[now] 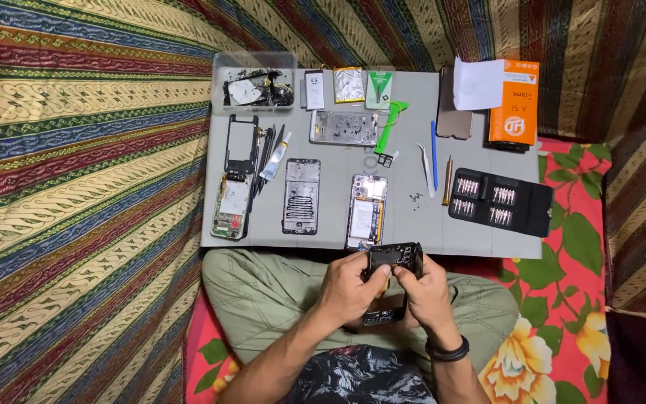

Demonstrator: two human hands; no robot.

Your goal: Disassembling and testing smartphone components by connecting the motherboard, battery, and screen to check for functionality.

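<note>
Both the left hand [348, 288] and right hand [426, 290] grip a black phone frame [392, 263] above the lap, just short of the grey mat's [413, 224] near edge.

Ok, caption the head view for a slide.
Both hands, left hand and right hand, grip a black phone frame above a grey mat.

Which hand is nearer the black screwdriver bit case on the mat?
Right. The right hand grips the dark phone frame below and left of the bit case; the left hand holds the frame's other side, farther left.
</note>
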